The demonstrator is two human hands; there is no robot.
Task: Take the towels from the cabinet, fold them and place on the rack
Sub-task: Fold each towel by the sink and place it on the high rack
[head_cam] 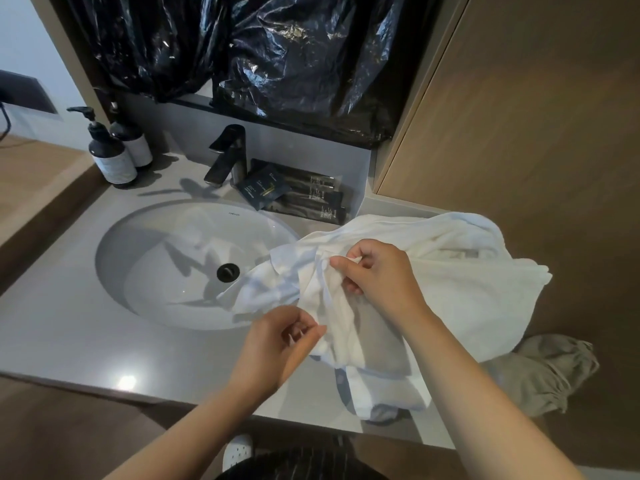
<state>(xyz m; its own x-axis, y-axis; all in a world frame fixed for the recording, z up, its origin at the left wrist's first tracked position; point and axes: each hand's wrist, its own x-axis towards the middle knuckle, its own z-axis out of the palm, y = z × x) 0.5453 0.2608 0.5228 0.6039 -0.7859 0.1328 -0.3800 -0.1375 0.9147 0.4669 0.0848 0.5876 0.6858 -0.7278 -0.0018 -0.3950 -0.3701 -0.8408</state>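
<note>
As the heap lies now, progress: towels (450, 271) are out of the cabinet and crumpled on the right end of the counter (69, 323), one edge spilling over the sink (114, 244). None looks folded and no rack is in view, so folding and racking are left.
Left hand (277, 344): thumb and forefinger pinch a low edge of the white cloth.
Right hand (381, 275): thumb and forefinger pinch a fold higher up, probably hunting for a corner.
Pump bottles (110, 157): two, dark, at the far left corner.
Faucet (228, 154): dark, behind the white basin.
Toiletry packets (304, 199): dark, just right of the faucet.
Black plastic sheet (294, 64): draped above the back ledge.
Beige cloth (540, 372): bundled low, beyond the towels.
Wooden panel (519, 116): closes the right side.
</note>
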